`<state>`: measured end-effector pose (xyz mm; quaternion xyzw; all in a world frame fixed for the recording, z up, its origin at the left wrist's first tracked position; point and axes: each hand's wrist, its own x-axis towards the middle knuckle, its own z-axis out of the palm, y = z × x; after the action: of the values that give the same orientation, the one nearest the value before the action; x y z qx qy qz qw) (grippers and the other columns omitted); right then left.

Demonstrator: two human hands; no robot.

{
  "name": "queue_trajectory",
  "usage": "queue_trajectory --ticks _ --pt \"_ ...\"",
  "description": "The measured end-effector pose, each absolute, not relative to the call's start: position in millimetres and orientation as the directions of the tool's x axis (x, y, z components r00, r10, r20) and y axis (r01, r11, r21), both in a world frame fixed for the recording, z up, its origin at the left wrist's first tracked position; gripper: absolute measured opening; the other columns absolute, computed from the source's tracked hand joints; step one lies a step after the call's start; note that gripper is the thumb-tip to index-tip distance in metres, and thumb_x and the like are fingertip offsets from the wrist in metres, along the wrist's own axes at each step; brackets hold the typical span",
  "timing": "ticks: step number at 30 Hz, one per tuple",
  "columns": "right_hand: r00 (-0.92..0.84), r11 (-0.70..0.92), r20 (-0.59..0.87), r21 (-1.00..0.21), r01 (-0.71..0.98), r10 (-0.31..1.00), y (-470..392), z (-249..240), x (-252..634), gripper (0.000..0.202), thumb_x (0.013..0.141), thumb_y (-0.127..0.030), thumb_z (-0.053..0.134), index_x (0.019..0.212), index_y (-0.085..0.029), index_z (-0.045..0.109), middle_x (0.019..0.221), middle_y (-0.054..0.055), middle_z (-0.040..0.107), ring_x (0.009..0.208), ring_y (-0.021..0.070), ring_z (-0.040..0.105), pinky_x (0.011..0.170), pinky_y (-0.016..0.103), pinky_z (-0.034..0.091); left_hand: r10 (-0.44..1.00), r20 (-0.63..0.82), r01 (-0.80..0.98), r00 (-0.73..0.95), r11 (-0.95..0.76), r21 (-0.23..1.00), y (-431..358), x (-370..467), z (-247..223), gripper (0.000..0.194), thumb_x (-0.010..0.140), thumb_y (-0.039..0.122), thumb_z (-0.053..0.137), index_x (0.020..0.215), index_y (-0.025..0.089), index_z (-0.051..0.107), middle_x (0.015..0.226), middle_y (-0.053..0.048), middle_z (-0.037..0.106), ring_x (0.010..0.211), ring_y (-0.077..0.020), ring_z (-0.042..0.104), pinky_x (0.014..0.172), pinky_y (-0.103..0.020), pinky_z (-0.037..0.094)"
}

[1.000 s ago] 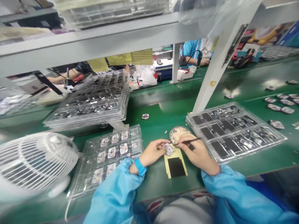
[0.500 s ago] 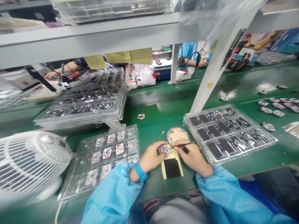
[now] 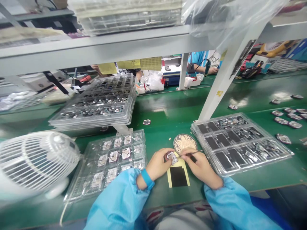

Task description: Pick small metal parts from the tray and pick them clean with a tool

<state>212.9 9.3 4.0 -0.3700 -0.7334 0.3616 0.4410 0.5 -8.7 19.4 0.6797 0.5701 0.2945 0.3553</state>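
My left hand (image 3: pixel 158 164) pinches a small white-and-silver part (image 3: pixel 172 157) with a dark edge, held above a yellow sheet. My right hand (image 3: pixel 200 166) is closed on thin dark tweezers (image 3: pixel 196 152), whose tip touches or nearly touches the part's right side. Just behind the hands lies a round dish (image 3: pixel 184 142) of small beige pieces. A black rectangle (image 3: pixel 178 176) lies on the yellow sheet (image 3: pixel 169 179) in front of them. To the left, a clear tray (image 3: pixel 88 166) carries several similar parts.
A white fan (image 3: pixel 35 163) is at the left. Stacked clear trays (image 3: pixel 96 102) stand behind it. Another tray (image 3: pixel 242 143) of black rectangles and small pieces lies right. A slanted post (image 3: pixel 224 76) supports the shelf (image 3: pixel 96 46). Several loose parts lie far right; a person's arm shows across the bench.
The whole view has shifted, so the scene appears slightly lower and further right. Both hands keep their holds and stay close together. Across the bench at left, another person's hand has drawn back.
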Motion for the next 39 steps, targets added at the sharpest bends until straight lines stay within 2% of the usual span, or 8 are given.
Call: queue_trajectory --ticks 8,15,22,28,31,34,39 --pt "-0.334 0.404 0.331 -0.897 0.178 0.882 -2 -1 223 0.011 0.099 -0.024 0.056 0.096 -0.023 0.066 0.098 0.005 0.072 0.099 0.0215 0.067 0.094 0.037 0.051 0.982 0.007 0.565 0.191 -0.116 0.817 -9 1 21 0.034 0.083 0.013 0.057 0.112 0.024 0.071 0.104 -0.003 0.072 0.083 -0.0177 0.063 0.079 -0.030 0.050" --pt "-0.236 0.346 0.288 -0.902 0.259 0.928 -11 -8 235 0.009 0.097 -0.030 0.061 0.096 -0.024 0.068 0.098 0.005 0.072 0.094 0.0217 0.069 0.085 0.033 0.054 0.979 -0.011 0.555 0.205 -0.107 0.825 -10 0 21 0.033 0.084 0.015 0.058 0.112 0.025 0.071 0.098 0.000 0.074 0.080 -0.0177 0.064 0.077 -0.029 0.050" --pt "-0.250 0.247 0.181 -0.931 0.267 0.951 -14 -3 232 0.015 0.097 -0.035 0.060 0.095 -0.022 0.068 0.091 0.004 0.073 0.080 0.0199 0.071 0.075 0.031 0.057 0.972 0.002 0.564 0.234 -0.138 0.814 -10 -1 21 0.031 0.090 0.021 0.055 0.116 0.028 0.070 0.114 -0.002 0.072 0.097 -0.0201 0.064 0.089 -0.032 0.049" --pt "-0.254 0.253 0.179 -0.921 0.296 0.951 -13 -3 232 0.015 0.097 -0.034 0.060 0.094 -0.022 0.068 0.089 0.004 0.073 0.079 0.0196 0.070 0.075 0.030 0.056 0.976 -0.025 0.598 0.216 -0.112 0.794 -11 0 23 0.027 0.088 0.019 0.055 0.113 0.025 0.064 0.087 0.001 0.068 0.077 -0.0169 0.061 0.074 -0.028 0.048" --pt "-0.271 0.265 0.185 -0.917 0.299 0.945 -13 -2 233 0.016 0.097 -0.034 0.059 0.094 -0.021 0.068 0.089 0.005 0.073 0.080 0.0199 0.070 0.074 0.031 0.056 0.975 -0.012 0.611 0.221 -0.129 0.781 -11 1 25 0.023 0.087 0.018 0.055 0.107 0.024 0.064 0.084 0.001 0.066 0.078 -0.0167 0.060 0.073 -0.028 0.047" --pt "-0.289 0.271 0.192 -0.926 0.265 0.938 -14 -1 234 0.016 0.098 -0.033 0.058 0.093 -0.021 0.067 0.087 0.005 0.072 0.078 0.0199 0.069 0.074 0.031 0.056 0.974 -0.006 0.621 0.225 -0.139 0.772 -12 2 25 0.026 0.086 0.017 0.055 0.109 0.025 0.066 0.084 0.001 0.066 0.077 -0.0169 0.060 0.073 -0.028 0.047" --pt "-0.219 0.277 0.250 -0.956 0.099 0.943 -15 0 234 0.013 0.099 -0.031 0.058 0.094 -0.021 0.066 0.091 0.006 0.071 0.075 0.0185 0.069 0.069 0.030 0.058 0.976 -0.003 0.613 0.217 -0.134 0.779 -12 2 24 0.031 0.084 0.013 0.055 0.110 0.025 0.067 0.089 0.001 0.069 0.076 -0.0161 0.060 0.073 -0.027 0.047"
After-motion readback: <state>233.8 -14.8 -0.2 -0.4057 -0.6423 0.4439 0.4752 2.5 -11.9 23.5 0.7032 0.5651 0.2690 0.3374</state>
